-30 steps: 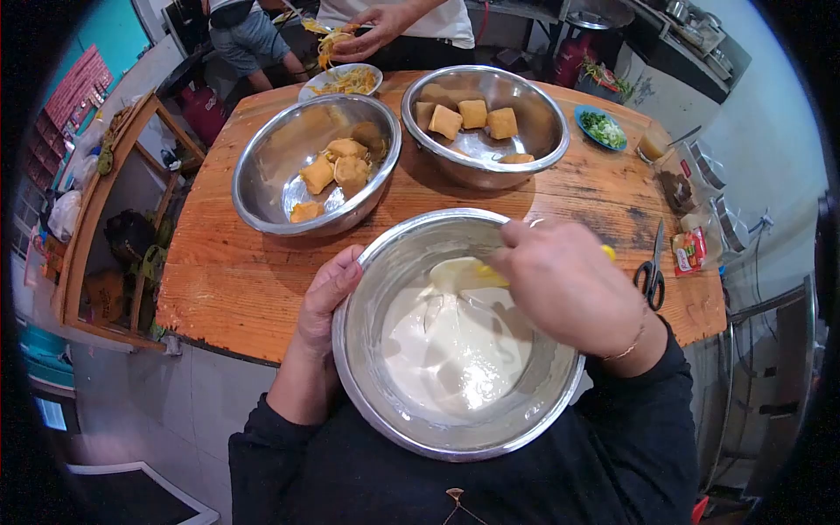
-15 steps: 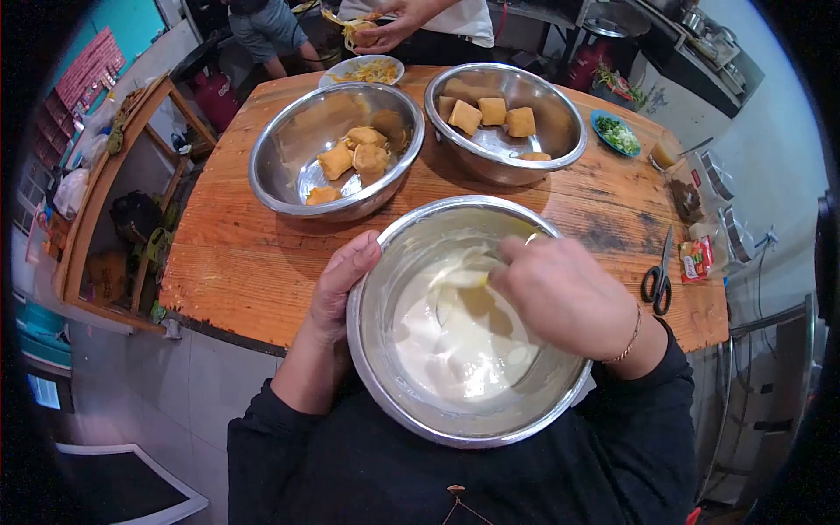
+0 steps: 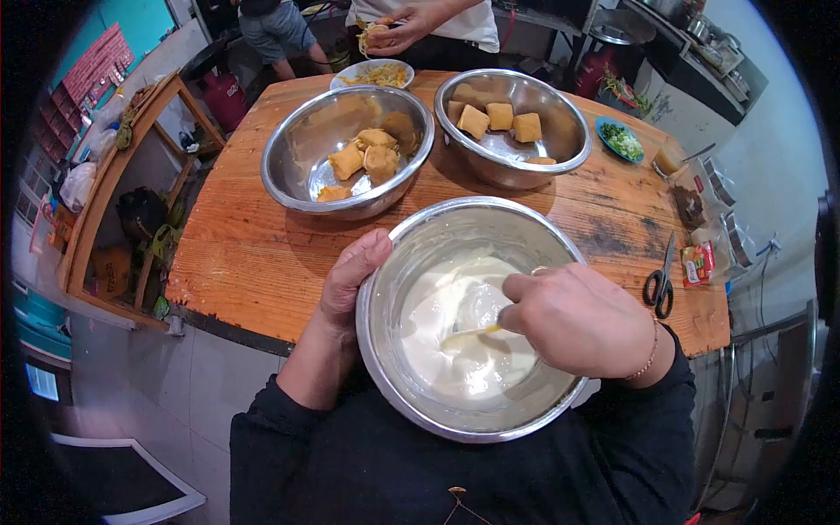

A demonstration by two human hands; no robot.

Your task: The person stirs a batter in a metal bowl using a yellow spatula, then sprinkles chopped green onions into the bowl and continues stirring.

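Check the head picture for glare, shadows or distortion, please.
Head view: bright glare on the white mixture; shadow on the wooden table below the leftmost steel bowl; apparent wide-angle bending at the sides; black corners.

Glossy, pale batter in a metal bowl coats a utensil.

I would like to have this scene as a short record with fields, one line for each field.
Left hand: holds the side of the mixing bowl
Right hand: holds a utensil dipped in pale mixture
Far bowls: left metal bowl and right metal bowl, each with brown pieces
Table, right side: scissors, red packet, chopped greens on a blue plate
Across the table: another person's hand holding food
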